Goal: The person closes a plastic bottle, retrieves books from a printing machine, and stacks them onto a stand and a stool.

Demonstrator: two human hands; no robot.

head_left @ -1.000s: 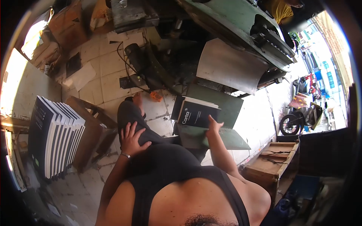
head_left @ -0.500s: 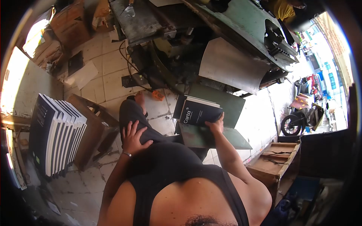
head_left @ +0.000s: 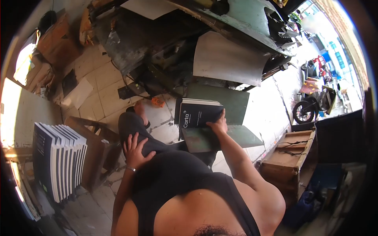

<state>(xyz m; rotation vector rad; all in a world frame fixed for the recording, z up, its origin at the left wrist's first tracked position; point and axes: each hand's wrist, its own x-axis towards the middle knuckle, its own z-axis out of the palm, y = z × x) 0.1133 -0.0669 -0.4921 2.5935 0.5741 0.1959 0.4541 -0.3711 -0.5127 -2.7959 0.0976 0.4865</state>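
Observation:
A dark book with "Carta" on its cover (head_left: 193,118) lies on an angled green metal support (head_left: 232,98), with pale page edges of one or more books showing along its far side. My right hand (head_left: 219,125) grips the book's right end, thumb on the cover and fingers at the edge. On my thigh rests my left hand (head_left: 136,152), fingers spread, holding nothing. To my left stands a fanned stack of dark-covered books (head_left: 63,161), close to a brown wooden stool-like piece (head_left: 92,145).
A large dark machine (head_left: 153,43) with a curved metal sheet (head_left: 228,59) fills the far side. An orange object (head_left: 158,102) lies on the tiled floor near my foot. At right are a wooden drawer-like box (head_left: 289,151) and, outside, a motorbike (head_left: 309,108).
The whole view has shifted slightly, so the machine and metal support appear further left and higher. Both hands keep their places, the right on the book and the left on my thigh.

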